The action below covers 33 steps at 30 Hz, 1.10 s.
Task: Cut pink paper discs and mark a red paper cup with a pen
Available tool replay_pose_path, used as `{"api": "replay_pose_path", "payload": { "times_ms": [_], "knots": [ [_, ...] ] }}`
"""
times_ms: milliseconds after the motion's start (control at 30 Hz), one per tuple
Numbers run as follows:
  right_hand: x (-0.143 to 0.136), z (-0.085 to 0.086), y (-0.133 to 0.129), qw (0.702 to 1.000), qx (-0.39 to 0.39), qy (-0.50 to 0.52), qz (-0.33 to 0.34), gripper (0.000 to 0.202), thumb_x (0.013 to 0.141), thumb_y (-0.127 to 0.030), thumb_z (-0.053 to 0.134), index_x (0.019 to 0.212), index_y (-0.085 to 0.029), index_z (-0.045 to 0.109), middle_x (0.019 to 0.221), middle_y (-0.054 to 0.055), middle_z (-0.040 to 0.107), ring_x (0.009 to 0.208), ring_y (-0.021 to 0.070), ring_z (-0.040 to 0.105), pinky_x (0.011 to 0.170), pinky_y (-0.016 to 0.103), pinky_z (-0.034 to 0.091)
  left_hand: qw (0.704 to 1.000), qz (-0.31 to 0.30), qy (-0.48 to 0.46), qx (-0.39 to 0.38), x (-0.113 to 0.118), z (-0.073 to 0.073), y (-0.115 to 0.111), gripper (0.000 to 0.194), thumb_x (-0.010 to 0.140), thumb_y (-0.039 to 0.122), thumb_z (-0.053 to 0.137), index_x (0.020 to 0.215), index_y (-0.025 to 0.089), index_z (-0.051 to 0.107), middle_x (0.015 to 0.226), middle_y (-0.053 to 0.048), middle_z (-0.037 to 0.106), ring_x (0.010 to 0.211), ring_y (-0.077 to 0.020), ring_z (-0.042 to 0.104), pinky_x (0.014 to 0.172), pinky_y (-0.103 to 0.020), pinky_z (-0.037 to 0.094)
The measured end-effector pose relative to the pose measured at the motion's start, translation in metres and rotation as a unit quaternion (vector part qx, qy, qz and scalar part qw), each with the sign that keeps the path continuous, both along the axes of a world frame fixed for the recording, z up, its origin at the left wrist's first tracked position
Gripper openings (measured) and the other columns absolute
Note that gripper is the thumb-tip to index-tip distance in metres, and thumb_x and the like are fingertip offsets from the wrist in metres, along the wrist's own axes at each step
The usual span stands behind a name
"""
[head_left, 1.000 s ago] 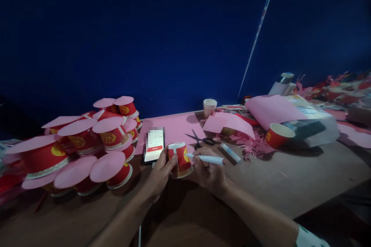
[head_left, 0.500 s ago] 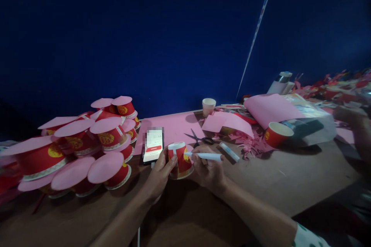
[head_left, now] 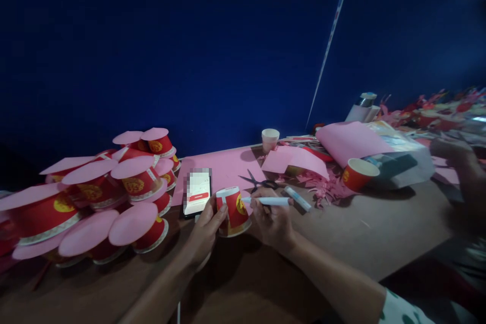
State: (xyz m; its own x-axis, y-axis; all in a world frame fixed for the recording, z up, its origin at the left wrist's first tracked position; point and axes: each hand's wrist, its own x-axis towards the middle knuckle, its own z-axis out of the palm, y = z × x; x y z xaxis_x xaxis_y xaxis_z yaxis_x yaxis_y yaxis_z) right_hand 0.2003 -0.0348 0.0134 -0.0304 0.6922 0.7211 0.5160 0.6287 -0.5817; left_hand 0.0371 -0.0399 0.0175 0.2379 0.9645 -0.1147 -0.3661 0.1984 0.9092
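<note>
My left hand (head_left: 208, 225) is closed around the side of a red paper cup (head_left: 234, 220) with a gold emblem, held upside down with its white base up. In my right hand (head_left: 272, 220) is a slim white pen (head_left: 271, 201), pinched between thumb and fingers. Its tip points left at the emblem; whether it touches the cup I cannot tell. Just behind the cup lies a phone (head_left: 197, 192) with a lit screen. Black scissors (head_left: 256, 180), blades open, and a white-and-blue glue stick (head_left: 298, 198) lie close to my right hand.
Red cups topped with pink paper discs (head_left: 132, 168) are stacked at the left. Pink paper (head_left: 235, 162) lies behind the phone. To the right are a white cup (head_left: 270, 139), pink scraps (head_left: 326, 190), another red cup (head_left: 357, 177) and another person's arm (head_left: 455, 162).
The view has shifted slightly, so things sit a little further left. The cup has turned a bit in my left hand, with more of its emblem showing. Both hands keep their holds.
</note>
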Motion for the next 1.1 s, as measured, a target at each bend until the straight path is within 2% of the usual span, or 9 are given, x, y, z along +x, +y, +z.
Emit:
{"api": "replay_pose_path", "payload": {
  "times_ms": [233, 400, 567, 733, 900, 1100],
  "knots": [
    [-0.0045, -0.0004, -0.0035, 0.999, -0.003, 0.023, 0.042, 0.010, 0.084, -0.016, 0.047, 0.079, -0.019, 0.055, 0.072, 0.002, 0.062, 0.064, 0.0150, 0.058, 0.062, 0.026, 0.048, 0.999, 0.007, 0.035, 0.011, 0.0006, -0.0030, 0.0009, 0.050, 0.080, 0.034, 0.056, 0.127, 0.026, 0.041, 0.123, -0.005, 0.056, 0.116, -0.0223, 0.048, 0.099, -0.039, 0.036],
    [-0.0006, 0.0022, -0.0008, 1.000, -0.004, 0.013, -0.004, 0.015, 0.085, -0.018, 0.046, 0.073, -0.019, 0.054, 0.066, 0.002, 0.060, 0.062, 0.0152, 0.058, 0.061, 0.026, 0.047, 1.000, 0.000, -0.003, 0.001, 0.0019, 0.0015, -0.0017, 0.046, 0.080, 0.033, 0.057, 0.124, 0.028, 0.043, 0.116, -0.003, 0.060, 0.107, -0.0191, 0.056, 0.095, -0.035, 0.040],
    [0.0014, 0.0019, 0.0008, 1.000, -0.018, 0.014, -0.012, 0.013, 0.085, -0.018, 0.045, 0.076, -0.019, 0.054, 0.067, 0.001, 0.060, 0.060, 0.0137, 0.056, 0.059, 0.024, 0.045, 1.000, -0.006, -0.025, -0.018, 0.0024, 0.0045, -0.0020, 0.044, 0.079, 0.033, 0.059, 0.121, 0.028, 0.047, 0.106, -0.002, 0.064, 0.095, -0.0166, 0.061, 0.089, -0.031, 0.044],
    [0.0006, 0.0035, -0.0012, 1.000, -0.016, 0.009, -0.011, 0.015, 0.085, -0.018, 0.044, 0.074, -0.019, 0.054, 0.067, 0.001, 0.059, 0.061, 0.0140, 0.056, 0.062, 0.026, 0.043, 0.999, 0.000, -0.027, -0.025, 0.0023, 0.0040, -0.0015, 0.045, 0.079, 0.032, 0.059, 0.121, 0.027, 0.046, 0.104, -0.002, 0.065, 0.094, -0.0164, 0.061, 0.087, -0.030, 0.045],
    [0.0008, 0.0023, -0.0017, 1.000, -0.027, -0.010, -0.011, 0.015, 0.084, -0.017, 0.044, 0.072, -0.019, 0.052, 0.064, 0.000, 0.058, 0.058, 0.0131, 0.055, 0.059, 0.024, 0.041, 0.999, 0.008, -0.027, -0.021, 0.0012, 0.0028, -0.0024, 0.045, 0.080, 0.032, 0.059, 0.122, 0.026, 0.046, 0.105, -0.002, 0.064, 0.097, -0.0166, 0.060, 0.088, -0.030, 0.045],
    [0.0007, 0.0017, -0.0006, 1.000, -0.005, -0.013, -0.008, 0.015, 0.084, -0.016, 0.044, 0.071, -0.019, 0.051, 0.063, 0.000, 0.059, 0.057, 0.0131, 0.054, 0.063, 0.026, 0.043, 0.999, 0.013, -0.023, -0.019, 0.0020, 0.0037, -0.0016, 0.043, 0.079, 0.033, 0.059, 0.120, 0.026, 0.048, 0.104, -0.001, 0.064, 0.097, -0.0162, 0.060, 0.088, -0.029, 0.045]
  ]
}}
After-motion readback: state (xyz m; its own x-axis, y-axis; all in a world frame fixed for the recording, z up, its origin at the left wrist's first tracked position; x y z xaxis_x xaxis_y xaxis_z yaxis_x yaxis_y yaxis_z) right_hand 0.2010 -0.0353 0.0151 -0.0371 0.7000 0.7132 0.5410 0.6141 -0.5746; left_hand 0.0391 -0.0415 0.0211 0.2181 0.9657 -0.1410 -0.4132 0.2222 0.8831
